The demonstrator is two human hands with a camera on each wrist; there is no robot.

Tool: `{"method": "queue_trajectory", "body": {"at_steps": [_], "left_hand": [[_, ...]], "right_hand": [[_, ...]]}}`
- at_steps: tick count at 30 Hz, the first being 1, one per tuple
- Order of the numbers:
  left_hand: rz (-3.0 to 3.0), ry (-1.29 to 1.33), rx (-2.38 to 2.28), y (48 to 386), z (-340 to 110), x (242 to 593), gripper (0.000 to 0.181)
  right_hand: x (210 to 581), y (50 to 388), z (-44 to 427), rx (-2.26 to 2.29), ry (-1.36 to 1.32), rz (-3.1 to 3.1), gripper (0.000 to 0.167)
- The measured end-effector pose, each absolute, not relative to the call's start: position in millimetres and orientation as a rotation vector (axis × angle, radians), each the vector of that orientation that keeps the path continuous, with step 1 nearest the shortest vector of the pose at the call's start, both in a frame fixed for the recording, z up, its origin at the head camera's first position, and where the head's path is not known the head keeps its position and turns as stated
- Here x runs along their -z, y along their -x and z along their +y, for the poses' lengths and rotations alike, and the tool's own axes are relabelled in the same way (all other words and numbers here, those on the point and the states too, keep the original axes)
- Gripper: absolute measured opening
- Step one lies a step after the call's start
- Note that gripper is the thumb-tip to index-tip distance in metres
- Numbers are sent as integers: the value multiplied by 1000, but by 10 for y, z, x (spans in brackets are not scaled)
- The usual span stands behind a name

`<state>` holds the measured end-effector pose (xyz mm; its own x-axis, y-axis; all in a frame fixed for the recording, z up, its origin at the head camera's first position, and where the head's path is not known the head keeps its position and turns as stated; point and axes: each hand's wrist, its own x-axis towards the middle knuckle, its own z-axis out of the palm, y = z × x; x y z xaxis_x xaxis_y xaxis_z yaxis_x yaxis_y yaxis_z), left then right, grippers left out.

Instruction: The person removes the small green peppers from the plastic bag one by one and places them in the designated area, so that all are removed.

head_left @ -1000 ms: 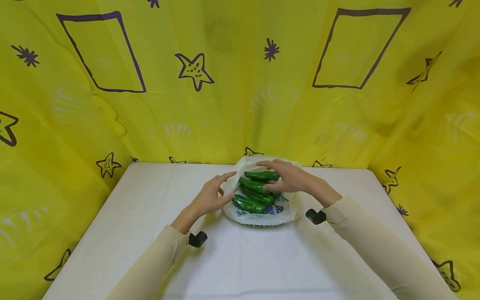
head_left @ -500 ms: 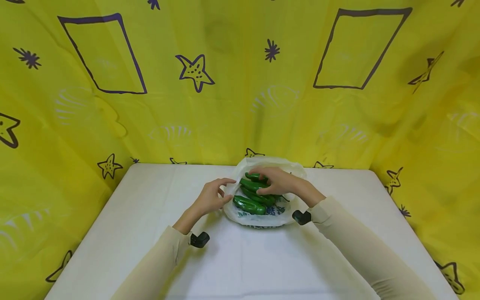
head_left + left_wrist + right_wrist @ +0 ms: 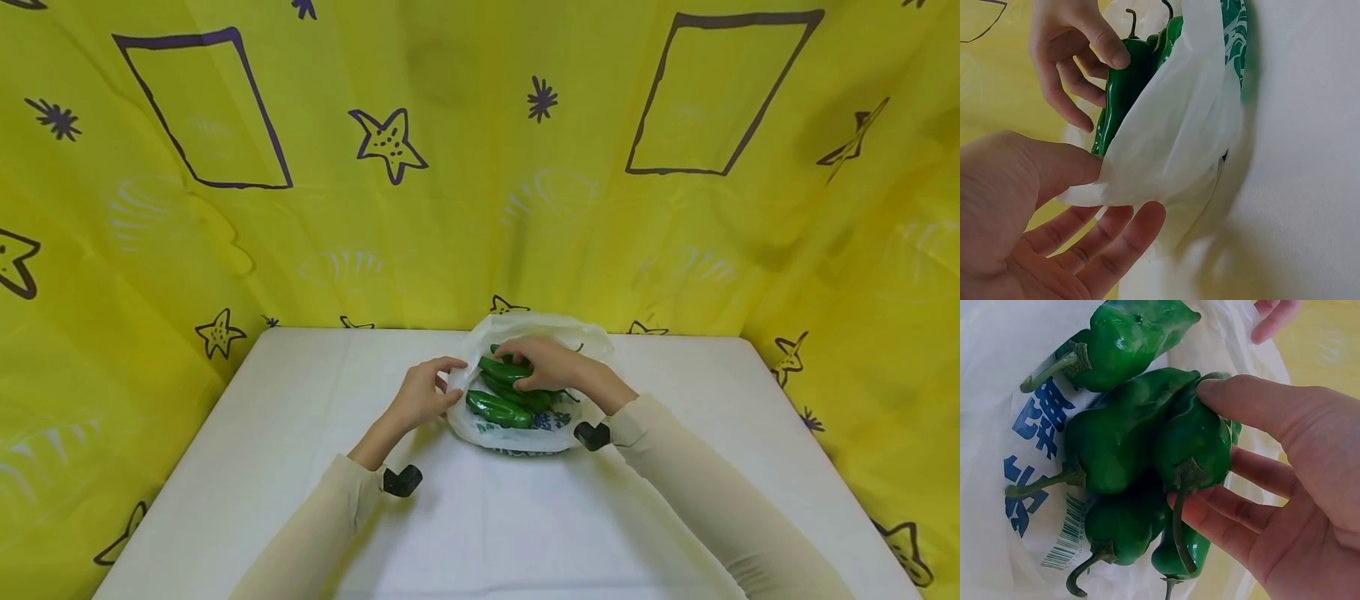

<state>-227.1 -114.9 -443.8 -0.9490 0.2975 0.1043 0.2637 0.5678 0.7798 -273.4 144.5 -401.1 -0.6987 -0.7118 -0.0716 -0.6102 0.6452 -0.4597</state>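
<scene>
Head view downward — near wrist views share peppers [image 3: 1113, 444].

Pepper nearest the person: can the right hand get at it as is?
Probably yes: the nearest pepper lies uncovered in the open bag. The right hand has thumb and fingers round another pepper, so would likely release that first.

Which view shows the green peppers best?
The right wrist view: the green peppers appear large there, with several stems plainly visible. The head view shows them small, partly covered by the right hand. The left wrist view shows only parts, with the bag's side in front of them.
</scene>
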Motion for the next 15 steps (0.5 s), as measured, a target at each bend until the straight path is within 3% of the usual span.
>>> {"method": "queue_trajectory", "body": {"at_steps": [15], "left_hand": [[2701,-404,-1411,2289,-1167,4447,43]], "right_hand": [[4008,2722,1429,564,1084,2648,40]]}}
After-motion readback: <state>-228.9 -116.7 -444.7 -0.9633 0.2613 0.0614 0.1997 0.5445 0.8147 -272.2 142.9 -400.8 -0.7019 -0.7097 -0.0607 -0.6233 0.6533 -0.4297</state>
